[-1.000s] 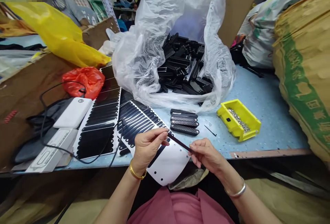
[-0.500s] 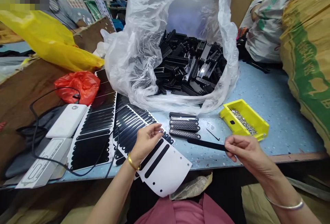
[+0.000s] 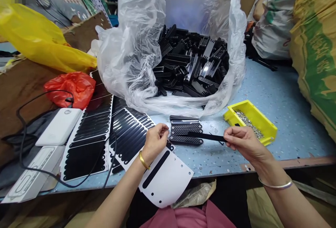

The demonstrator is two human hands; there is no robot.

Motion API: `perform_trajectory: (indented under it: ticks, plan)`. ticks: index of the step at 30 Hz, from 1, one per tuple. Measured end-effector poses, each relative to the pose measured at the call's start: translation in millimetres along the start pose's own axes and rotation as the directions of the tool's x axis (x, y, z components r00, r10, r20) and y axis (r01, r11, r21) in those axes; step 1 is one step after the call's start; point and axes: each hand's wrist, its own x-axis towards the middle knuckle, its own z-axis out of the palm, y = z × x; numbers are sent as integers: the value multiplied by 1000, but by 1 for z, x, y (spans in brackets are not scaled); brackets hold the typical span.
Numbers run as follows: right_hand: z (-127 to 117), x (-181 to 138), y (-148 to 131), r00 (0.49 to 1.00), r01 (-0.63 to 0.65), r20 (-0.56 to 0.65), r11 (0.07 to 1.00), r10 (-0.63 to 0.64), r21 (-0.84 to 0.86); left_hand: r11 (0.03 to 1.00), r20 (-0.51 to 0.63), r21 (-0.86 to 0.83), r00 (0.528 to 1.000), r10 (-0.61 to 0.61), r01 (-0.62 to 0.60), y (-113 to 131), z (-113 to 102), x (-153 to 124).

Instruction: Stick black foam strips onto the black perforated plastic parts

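My right hand (image 3: pixel 240 142) pinches one end of a thin black adhesive strip (image 3: pixel 212 137), whose free end points left across the stacked pieces. My left hand (image 3: pixel 156 142) has thumb and fingers pressed together just left of that stack; whatever they pinch, if anything, cannot be made out. Below it lies a white backing sheet (image 3: pixel 172 186) with one black strip (image 3: pixel 156 169) showing on it. The stacked pieces are several black folding-tool handles (image 3: pixel 186 130) with a mesh pattern, side by side on the blue table. A small hex key (image 3: pixel 221 143) is partly covered by the strip.
A clear plastic bag (image 3: pixel 136 56) holds a heap of black handles (image 3: pixel 189 63). Right stands a yellow bin (image 3: pixel 270 130) of small metal parts. Left are sheets of black strips (image 3: pixel 90 130), a white power bank (image 3: pixel 59 126), a cable and a red bag (image 3: pixel 70 89).
My right hand has moved up and left, bringing the strip over the stacked handles. The left hand's fingers have drawn together. The view has shifted slightly.
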Motion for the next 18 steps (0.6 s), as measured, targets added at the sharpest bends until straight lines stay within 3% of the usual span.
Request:
perform_trajectory:
  ticks: [3, 6, 11, 18]
  plan:
    - [8, 5, 1, 998, -14, 57, 1000, 16, -27, 996, -59, 74, 997, 59, -54, 12, -5, -10]
    - [17, 15, 4, 1000, 23, 19, 1000, -23, -12, 983, -59, 159, 993, 97, -87, 13, -3, -12]
    - [29, 36, 14, 993, 80, -99, 990, -69, 116, 998, -28, 59, 1000, -6, 8, 3, 9, -4]
    - [42, 47, 28, 995, 68, -92, 973, -49, 220, 995, 17, 102, 1000, 4, -5, 5, 12, -15]
